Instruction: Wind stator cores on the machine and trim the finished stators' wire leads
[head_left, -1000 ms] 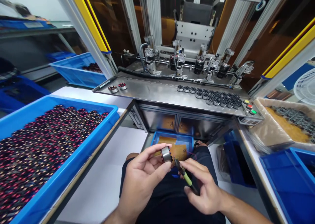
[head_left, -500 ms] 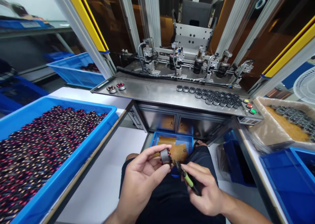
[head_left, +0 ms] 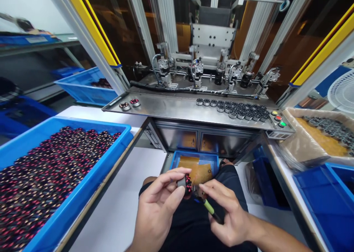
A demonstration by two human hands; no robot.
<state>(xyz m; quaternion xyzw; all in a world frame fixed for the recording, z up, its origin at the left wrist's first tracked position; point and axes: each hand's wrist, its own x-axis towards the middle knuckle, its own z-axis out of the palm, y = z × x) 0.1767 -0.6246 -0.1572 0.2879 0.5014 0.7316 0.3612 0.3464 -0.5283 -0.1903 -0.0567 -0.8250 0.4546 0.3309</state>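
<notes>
Between the thumb and fingers of my left hand is a wound motor stator, a grey ring with red and black coils, its coil face turned to the right. My right hand grips a pair of cutting pliers with black and green handles. The pliers' jaws are close beside the stator's coil face; whether they touch it I cannot tell. Both hands are above my lap. Under them on the floor stands a blue bin with brown sheets inside.
At left a large blue tray holds many wound stators. Ahead, a metal ledge carries two wound stators and a cluster of dark cores. Coloured buttons sit at its right end. A plastic-lined box and blue bin stand at right.
My left hand has turned the stator so that more of its red coil face shows. The pliers have shifted slightly downward, and the camera view has moved a little.
</notes>
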